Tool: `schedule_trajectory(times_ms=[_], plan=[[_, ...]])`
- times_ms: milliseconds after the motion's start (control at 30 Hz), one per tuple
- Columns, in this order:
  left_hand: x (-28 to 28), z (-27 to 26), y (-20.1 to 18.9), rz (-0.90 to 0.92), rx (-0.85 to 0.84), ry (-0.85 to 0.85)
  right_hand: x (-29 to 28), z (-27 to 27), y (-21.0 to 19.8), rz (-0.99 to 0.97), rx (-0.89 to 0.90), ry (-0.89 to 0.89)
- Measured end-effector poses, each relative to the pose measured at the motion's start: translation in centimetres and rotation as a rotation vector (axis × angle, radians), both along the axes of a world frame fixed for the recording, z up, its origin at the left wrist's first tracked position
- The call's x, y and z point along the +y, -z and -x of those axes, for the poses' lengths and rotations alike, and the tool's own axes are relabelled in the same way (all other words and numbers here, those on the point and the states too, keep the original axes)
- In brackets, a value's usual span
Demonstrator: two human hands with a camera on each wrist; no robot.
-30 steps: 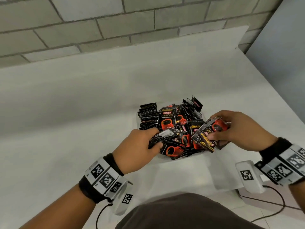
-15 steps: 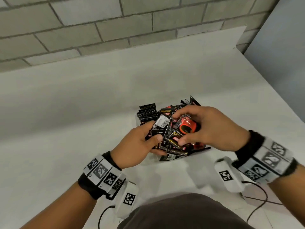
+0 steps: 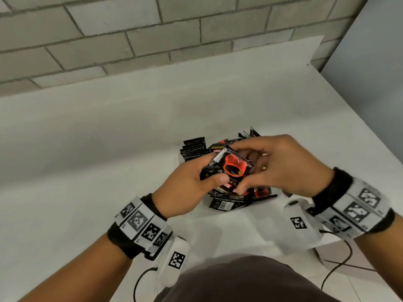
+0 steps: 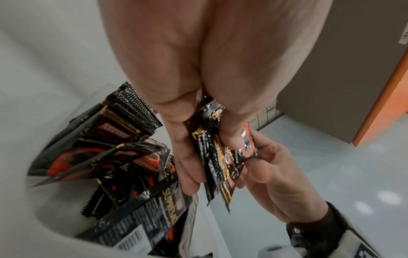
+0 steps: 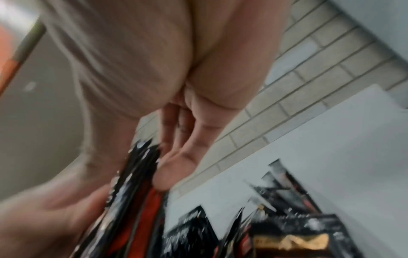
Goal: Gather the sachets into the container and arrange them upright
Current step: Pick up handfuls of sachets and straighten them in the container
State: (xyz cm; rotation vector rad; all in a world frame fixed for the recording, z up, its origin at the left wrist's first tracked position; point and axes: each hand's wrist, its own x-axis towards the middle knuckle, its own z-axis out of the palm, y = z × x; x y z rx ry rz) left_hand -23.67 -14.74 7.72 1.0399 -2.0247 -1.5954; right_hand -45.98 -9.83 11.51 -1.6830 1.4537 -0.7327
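Note:
A white container [image 3: 203, 207] stands on the table, full of black-and-red coffee sachets. A row of sachets [image 3: 193, 148] stands upright at its back left, and loose sachets [image 3: 226, 203] lie flat or tilted at its front. Just above the container my left hand [image 3: 214, 178] grips a stack of sachets [image 3: 234, 168], thumb on top and fingers underneath. My right hand [image 3: 257, 166] pinches the same stack from the right, index finger at its far edge and thumb at its near edge. In the left wrist view the stack [image 4: 218, 165] shows edge-on between my fingers.
The white table [image 3: 109, 171] runs back to a grey brick wall [image 3: 130, 40]. Its right edge [image 3: 359, 118] drops to the floor. Wrist-camera cables [image 3: 340, 264] hang near my body at the front edge.
My right hand carried its sachets leftward and joined them with those in my left hand. Both hands now hold one stack, raised slightly above the container.

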Motion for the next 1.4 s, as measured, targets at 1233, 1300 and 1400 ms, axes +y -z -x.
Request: schedule_trajectory(times_ms=[1233, 1300, 1400], plan=[[-0.5, -1.4, -2.7, -0.316, 0.367, -0.187, -1.8, -4.2, -1.0, -0.012, -0.35, 0.364], [-0.6, -1.5, -2.6, -0.27, 0.328, -0.212, -1.7, -4.5, -0.7, 0.005, -0.285, 0.32], [-1.2, -2.6, -2.5, -0.215, 0.275, -0.291, -1.7, -3.8, 0.2, 0.159, -0.135, 0.251]])
